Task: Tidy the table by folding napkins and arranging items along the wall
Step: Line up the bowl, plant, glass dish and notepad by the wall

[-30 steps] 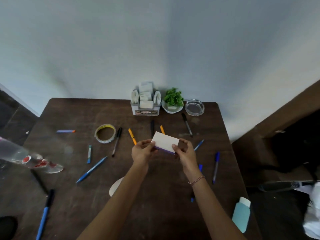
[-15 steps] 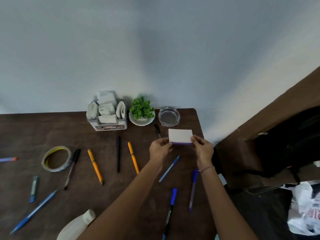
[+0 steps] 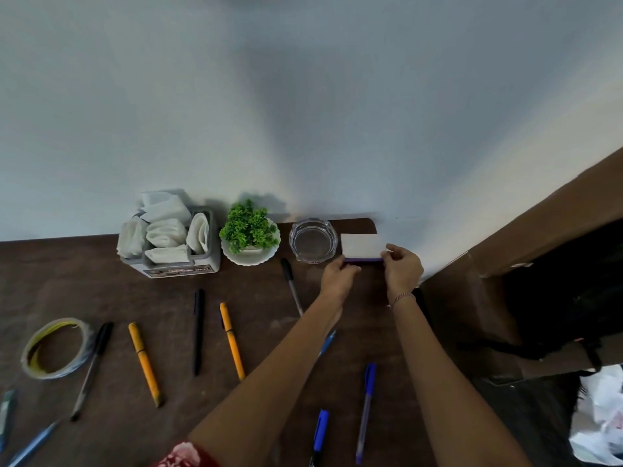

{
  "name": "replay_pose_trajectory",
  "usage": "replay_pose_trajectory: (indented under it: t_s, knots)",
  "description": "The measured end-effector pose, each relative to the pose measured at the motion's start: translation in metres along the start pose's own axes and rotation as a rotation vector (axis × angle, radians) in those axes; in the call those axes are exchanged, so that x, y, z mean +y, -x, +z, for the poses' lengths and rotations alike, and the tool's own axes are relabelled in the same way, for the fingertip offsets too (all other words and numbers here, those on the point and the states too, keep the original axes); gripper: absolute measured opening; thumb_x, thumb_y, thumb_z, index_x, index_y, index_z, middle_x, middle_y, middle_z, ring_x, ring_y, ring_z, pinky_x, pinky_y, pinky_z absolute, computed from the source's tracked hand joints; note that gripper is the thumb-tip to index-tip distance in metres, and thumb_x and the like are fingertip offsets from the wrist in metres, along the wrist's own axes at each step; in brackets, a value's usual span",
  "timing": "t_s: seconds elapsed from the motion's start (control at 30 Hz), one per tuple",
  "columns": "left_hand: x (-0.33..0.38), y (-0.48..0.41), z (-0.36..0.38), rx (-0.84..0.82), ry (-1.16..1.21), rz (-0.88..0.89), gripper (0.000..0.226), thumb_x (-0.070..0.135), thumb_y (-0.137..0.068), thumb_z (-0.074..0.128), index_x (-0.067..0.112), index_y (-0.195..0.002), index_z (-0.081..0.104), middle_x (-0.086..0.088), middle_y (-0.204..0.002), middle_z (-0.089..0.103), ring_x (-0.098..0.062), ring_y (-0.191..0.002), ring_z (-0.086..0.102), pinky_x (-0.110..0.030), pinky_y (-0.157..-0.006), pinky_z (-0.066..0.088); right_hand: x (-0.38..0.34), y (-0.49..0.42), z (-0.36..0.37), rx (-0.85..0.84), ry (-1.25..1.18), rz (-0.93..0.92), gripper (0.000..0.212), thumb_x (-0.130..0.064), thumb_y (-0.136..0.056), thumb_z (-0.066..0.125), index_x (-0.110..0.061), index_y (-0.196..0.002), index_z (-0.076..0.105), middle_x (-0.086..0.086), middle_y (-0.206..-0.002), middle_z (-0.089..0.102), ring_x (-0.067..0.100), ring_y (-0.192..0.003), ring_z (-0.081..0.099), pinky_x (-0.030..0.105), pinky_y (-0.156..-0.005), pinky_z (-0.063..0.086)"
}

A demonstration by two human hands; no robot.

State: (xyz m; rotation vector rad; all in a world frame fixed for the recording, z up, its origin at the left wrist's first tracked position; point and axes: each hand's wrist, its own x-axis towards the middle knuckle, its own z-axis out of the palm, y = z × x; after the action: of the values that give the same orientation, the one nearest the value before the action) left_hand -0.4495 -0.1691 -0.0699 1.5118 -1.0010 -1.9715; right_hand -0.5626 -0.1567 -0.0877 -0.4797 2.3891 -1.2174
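Note:
A white pad with a purple underside (image 3: 362, 246) sits at the table's back right corner against the wall, just right of a glass ashtray (image 3: 313, 240). My left hand (image 3: 337, 277) pinches its left end and my right hand (image 3: 403, 268) pinches its right end. Along the wall to the left stand a small green plant in a white bowl (image 3: 250, 234) and a grey holder stuffed with folded white napkins (image 3: 168, 237). Whether the pad touches the table I cannot tell.
Pens lie scattered on the dark wooden table (image 3: 50, 284): two orange (image 3: 232, 340), black (image 3: 198, 330), several blue (image 3: 365, 411). A tape roll (image 3: 55, 348) lies at the left. The table's right edge drops off beside my right hand; a white bag (image 3: 603, 416) lies on the floor.
Both hands carried the pad from the table's middle back and right to the corner beside the ashtray. My view swung right with them.

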Motion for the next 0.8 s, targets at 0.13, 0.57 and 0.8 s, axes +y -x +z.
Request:
replay_pose_trajectory:
  t_s: [0.13, 0.57, 0.8]
  knots:
    - [0.000, -0.006, 0.005, -0.015, 0.095, 0.002, 0.036, 0.006, -0.089, 0.054, 0.017, -0.124, 0.055, -0.001, -0.116, 0.061, -0.013, -0.108, 0.054, -0.027, -0.093, 0.042, 0.000, -0.004, 0.005, -0.043, 0.025, -0.067, 0.029, -0.007, -0.089, 0.060, 0.000, -0.117, 0.063, 0.016, -0.117, 0.065, 0.026, -0.107, 0.061, 0.021, -0.094, 0.042]
    - [0.009, -0.009, 0.021, -0.076, 0.209, -0.072, 0.049, 0.014, -0.095, 0.052, 0.009, -0.141, 0.037, -0.005, -0.144, 0.044, -0.015, -0.127, 0.045, -0.023, -0.096, 0.031, -0.008, -0.011, 0.015, -0.079, 0.218, -0.194, 0.030, -0.003, -0.090, 0.055, 0.000, -0.120, 0.060, 0.019, -0.117, 0.058, 0.029, -0.105, 0.059, 0.032, -0.097, 0.046]
    - [0.013, 0.009, 0.003, -0.057, 0.133, -0.182, 0.035, 0.019, -0.094, 0.053, 0.008, -0.128, 0.053, -0.002, -0.120, 0.055, -0.013, -0.108, 0.048, -0.032, -0.096, 0.041, -0.008, 0.012, 0.012, -0.040, 0.246, -0.221, 0.039, -0.004, -0.092, 0.049, -0.009, -0.131, 0.050, 0.016, -0.126, 0.051, 0.029, -0.114, 0.047, 0.033, -0.090, 0.046]
